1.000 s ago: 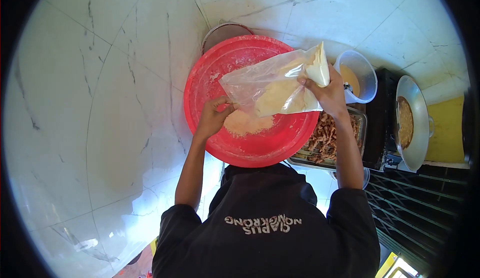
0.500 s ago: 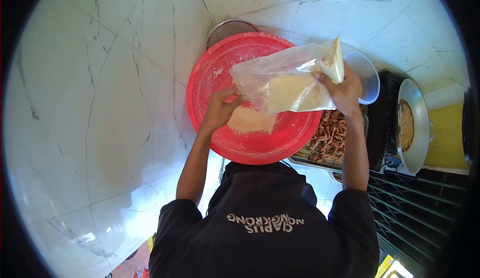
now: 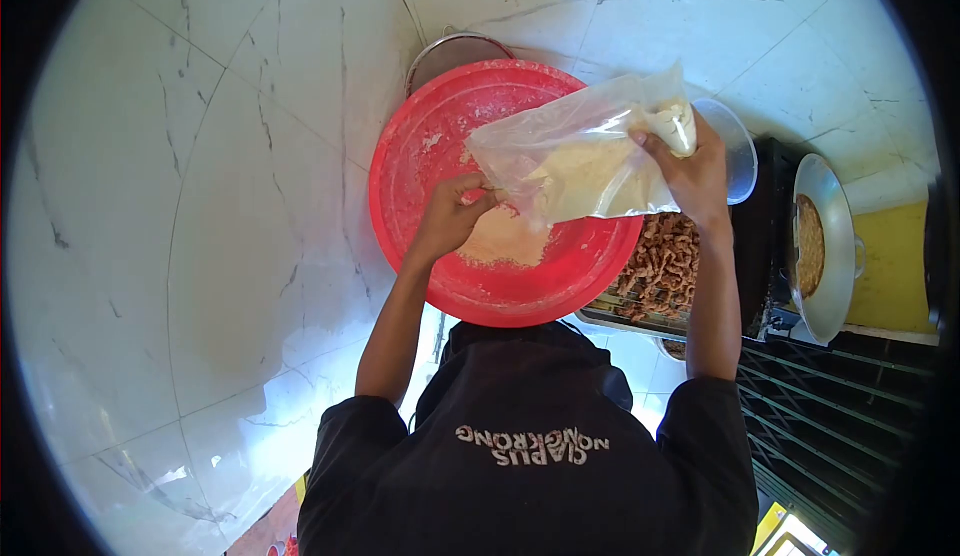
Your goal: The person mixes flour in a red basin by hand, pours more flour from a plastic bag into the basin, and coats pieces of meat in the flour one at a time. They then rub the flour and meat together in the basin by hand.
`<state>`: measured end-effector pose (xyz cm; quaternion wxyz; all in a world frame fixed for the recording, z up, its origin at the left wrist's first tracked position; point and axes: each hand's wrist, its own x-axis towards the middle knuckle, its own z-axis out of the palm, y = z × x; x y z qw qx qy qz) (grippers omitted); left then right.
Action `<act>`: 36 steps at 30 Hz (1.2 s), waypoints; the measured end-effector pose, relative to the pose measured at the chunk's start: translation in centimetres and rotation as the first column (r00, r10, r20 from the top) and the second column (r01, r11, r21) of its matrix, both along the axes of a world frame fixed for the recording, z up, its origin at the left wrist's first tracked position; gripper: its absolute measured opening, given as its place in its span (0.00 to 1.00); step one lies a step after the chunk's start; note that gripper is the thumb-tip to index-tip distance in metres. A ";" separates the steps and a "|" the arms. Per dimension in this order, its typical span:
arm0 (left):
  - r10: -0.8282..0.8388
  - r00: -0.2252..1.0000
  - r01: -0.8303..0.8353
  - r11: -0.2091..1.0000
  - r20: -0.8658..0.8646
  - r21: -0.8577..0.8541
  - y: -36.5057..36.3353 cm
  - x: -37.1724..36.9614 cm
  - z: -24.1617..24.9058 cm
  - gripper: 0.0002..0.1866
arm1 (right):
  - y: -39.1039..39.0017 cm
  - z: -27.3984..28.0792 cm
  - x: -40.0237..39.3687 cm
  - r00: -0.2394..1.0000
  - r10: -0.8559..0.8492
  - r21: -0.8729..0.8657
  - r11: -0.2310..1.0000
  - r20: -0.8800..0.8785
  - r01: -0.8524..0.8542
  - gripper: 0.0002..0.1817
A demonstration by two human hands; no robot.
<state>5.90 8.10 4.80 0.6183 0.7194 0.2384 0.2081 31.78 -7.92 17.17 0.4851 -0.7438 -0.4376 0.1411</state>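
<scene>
A clear plastic bag (image 3: 590, 166) of pale powder is tilted over a wide red basin (image 3: 400, 176), its open end toward the left. My right hand (image 3: 690, 171) grips the bag's bulging right end. With thumb and fingers pinched, my left hand (image 3: 458, 218) holds the lower edge of the bag's mouth. A mound of pale powder (image 3: 505, 238) lies in the basin below the mouth, and white powder clings to the basin's inner wall.
Right of the basin, a rack tray holds browned fried pieces (image 3: 662, 268). Behind my right hand stands a translucent tub (image 3: 738, 156). A wok (image 3: 840, 256) with food in oil sits at the far right. A round sieve (image 3: 455, 54) is partly behind the basin.
The bag's right end has shifted slightly and its powder has slumped toward the mouth. Both hands keep their hold, and the powder mound looks slightly larger.
</scene>
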 end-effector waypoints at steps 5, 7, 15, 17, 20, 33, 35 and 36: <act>-0.032 0.999 0.032 0.999 0.042 0.007 0.3 0.5 -0.6 0.08 | -0.3 0.1 0.4 1.000 0.007 0.005 1.000 -0.024 -0.007 0.20; -0.022 1.000 0.022 1.000 -0.012 -0.017 0.5 0.1 0.9 0.08 | -0.2 0.1 -0.2 0.999 -0.004 0.010 1.000 -0.044 0.004 0.20; 0.013 1.000 -0.013 1.000 -0.018 -0.002 2.4 -2.7 0.2 0.07 | 1.7 -1.7 -2.1 0.995 -0.031 0.017 0.999 -0.095 0.033 0.18; 0.041 0.999 -0.042 0.999 -0.021 -0.022 2.4 -3.1 0.2 0.07 | 2.0 -2.2 -2.1 0.995 0.024 0.021 1.000 -0.102 -0.022 0.18; 0.025 0.999 -0.026 0.999 -0.021 -0.019 2.3 -3.0 0.1 0.07 | 2.1 -2.1 -2.1 0.997 0.013 0.036 0.999 -0.079 -0.010 0.18; -0.104 0.994 0.104 0.995 0.040 0.009 0.0 2.1 -0.8 0.10 | -0.9 0.4 0.7 0.997 -0.022 -0.056 0.998 0.073 0.026 0.19; -0.104 0.992 0.103 0.995 0.065 0.017 -0.1 2.2 -0.7 0.10 | -0.9 0.2 0.7 0.997 -0.037 -0.046 0.998 0.066 0.040 0.19; -0.103 0.994 0.103 0.995 0.046 0.013 -0.1 2.1 -0.8 0.11 | -0.9 0.2 0.7 0.997 -0.044 -0.042 0.998 0.061 0.047 0.19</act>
